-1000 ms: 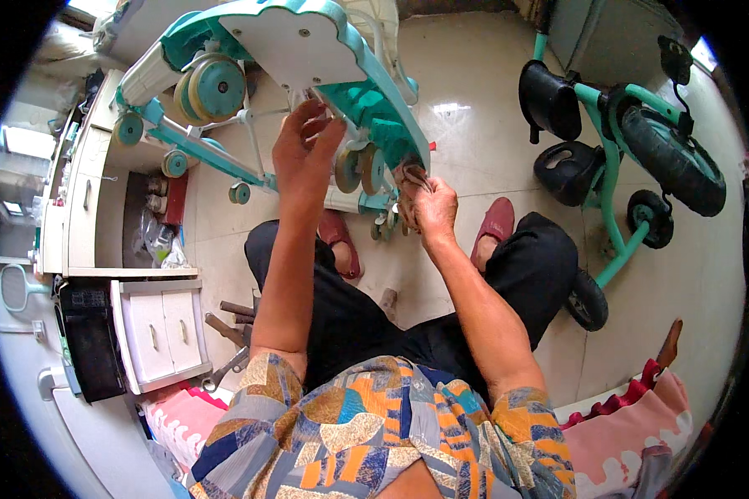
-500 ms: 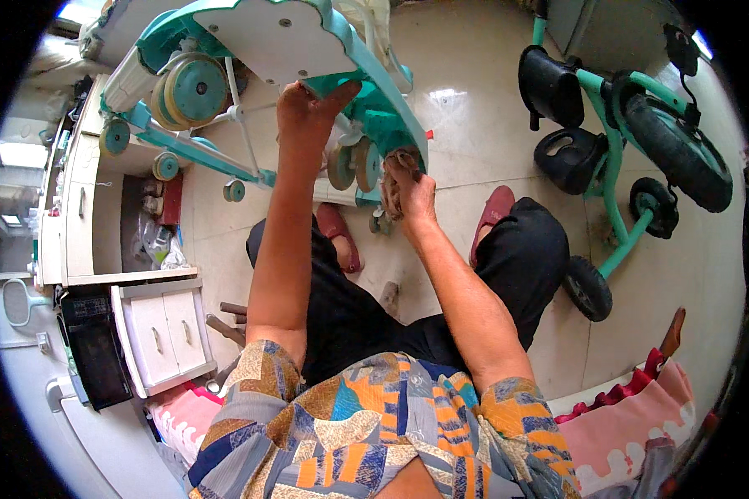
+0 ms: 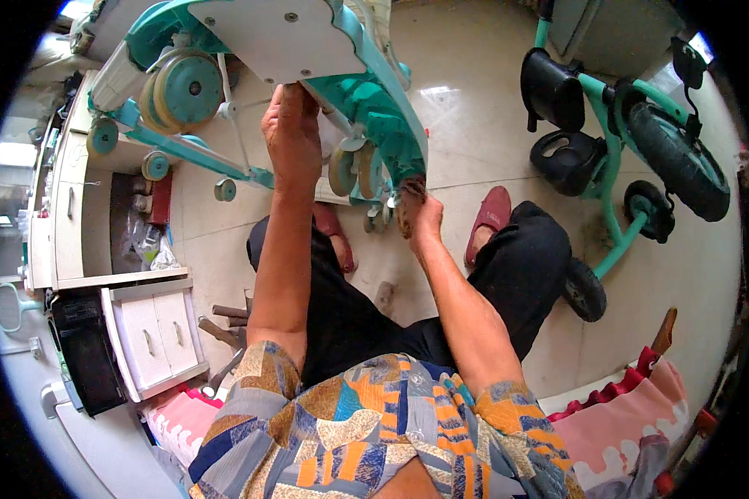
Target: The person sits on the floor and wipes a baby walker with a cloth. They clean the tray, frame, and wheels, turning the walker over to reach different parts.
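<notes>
A teal and white wheeled frame, like a baby walker (image 3: 395, 108), is tipped up before me with its underside and wheels showing. My left hand (image 3: 293, 137) reaches up under the white panel (image 3: 266, 37), its fingers closed round the panel's near edge. In my right hand (image 3: 429, 218) is a crumpled brown cloth (image 3: 408, 208), pressed at the lower end of the teal curved rim. Just left of the cloth sits a pair of cream and teal wheels (image 3: 355, 170). A larger wheel (image 3: 193, 90) hangs at the frame's left. My right fingertips are partly hidden by the cloth.
On the right stands a teal child's tricycle (image 3: 612, 175) with black wheels. White cabinets (image 3: 154, 333) line the left side. Below the frame are my feet in red shoes (image 3: 489, 220). Pink fabric (image 3: 620, 407) lies at the lower right, and wooden legs (image 3: 225, 320) poke out beside my left thigh.
My left hand has shifted slightly left and turned, its thumb no longer spread along the rim. The cloth in my right hand has moved a little right and down along the rim.
</notes>
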The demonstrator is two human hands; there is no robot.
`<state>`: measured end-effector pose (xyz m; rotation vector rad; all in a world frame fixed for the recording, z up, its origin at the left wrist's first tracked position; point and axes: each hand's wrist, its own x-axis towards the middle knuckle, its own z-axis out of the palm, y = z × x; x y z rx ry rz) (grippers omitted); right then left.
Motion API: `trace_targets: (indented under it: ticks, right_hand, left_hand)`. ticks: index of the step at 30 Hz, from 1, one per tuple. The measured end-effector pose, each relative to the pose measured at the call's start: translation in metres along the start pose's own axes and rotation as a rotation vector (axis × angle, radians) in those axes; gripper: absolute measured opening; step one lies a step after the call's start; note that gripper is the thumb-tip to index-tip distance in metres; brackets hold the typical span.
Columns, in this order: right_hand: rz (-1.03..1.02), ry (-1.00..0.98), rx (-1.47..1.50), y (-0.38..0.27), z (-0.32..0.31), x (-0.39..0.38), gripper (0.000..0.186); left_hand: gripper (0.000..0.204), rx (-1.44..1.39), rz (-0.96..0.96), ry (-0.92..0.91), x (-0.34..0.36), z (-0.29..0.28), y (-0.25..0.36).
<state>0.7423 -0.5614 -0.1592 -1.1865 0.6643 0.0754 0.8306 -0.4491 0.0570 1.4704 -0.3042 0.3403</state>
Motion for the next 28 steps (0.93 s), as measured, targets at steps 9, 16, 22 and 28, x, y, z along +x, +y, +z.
trace_targets:
  ticks: [9, 16, 22, 28]
  right_hand:
    - [-0.215, -0.075, 0.038, -0.057, 0.01, -0.035, 0.017]
    - [-0.01, -0.078, 0.363, -0.063, 0.017, -0.031, 0.015]
    - [-0.15, -0.1, 0.21, -0.056, 0.02, -0.026, 0.018]
    - [-0.146, -0.111, 0.227, -0.056, 0.023, -0.027, 0.019]
  left_hand:
    - [0.014, 0.024, 0.046, -0.085, -0.004, -0.003, -0.011]
    - [0.018, 0.22, 0.162, -0.076, -0.006, -0.001, -0.014]
    - [0.017, 0.258, 0.113, -0.126, -0.004, -0.01, -0.022]
    - [0.023, 0.325, 0.102, -0.131, -0.005, -0.013, -0.025]
